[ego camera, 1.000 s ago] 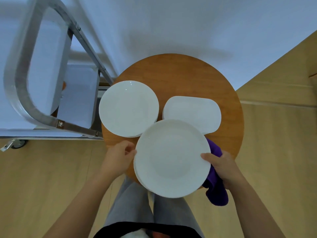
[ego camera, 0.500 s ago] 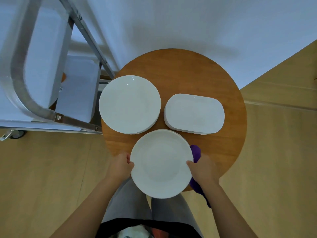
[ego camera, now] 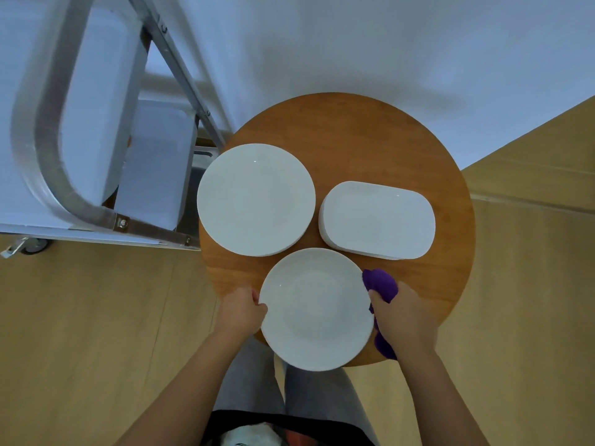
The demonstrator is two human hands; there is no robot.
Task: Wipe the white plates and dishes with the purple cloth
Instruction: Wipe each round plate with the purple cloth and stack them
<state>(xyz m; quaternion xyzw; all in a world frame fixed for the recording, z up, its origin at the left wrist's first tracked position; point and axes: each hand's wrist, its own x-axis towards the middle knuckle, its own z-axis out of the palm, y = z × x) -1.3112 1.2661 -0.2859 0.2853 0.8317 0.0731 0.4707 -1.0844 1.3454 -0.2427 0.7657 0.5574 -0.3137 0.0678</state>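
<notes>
So the near plate (ego camera: 315, 309) sits at the near edge of the round wooden table (ego camera: 354, 130), its rim hanging a bit past that edge toward the person. The left hand (ego camera: 241, 312) has its fingers curled onto the plate's left rim, pinching it. The right hand (ego camera: 402, 317) is at the right rim with the purple cloth (ego camera: 380, 284) bunched up in its curled fingers — some of the cloth pokes out above the knuckles and a tail hangs out below the palm. I can't tell for sure whether that hand's thumb is also on the plate's rim or just touching it.

Further back, a bigger round plate (ego camera: 256, 199) sits at the table's left edge, and a rounded rectangular dish (ego camera: 376, 220) sits toward the right edge. Both look like stacks from the side, though it's hard to count. A metal cart (ego camera: 80, 207) stands off the table's left side.

My read: this is the setup step for this plate, with no wiping on it yet — the cloth is off to the side, not on the plate's face. Next move probably calls for the left hand to steady the plate while the right brings the cloth over the surface. Watch that overhang, since pressing near the near rim could tip it.
</notes>
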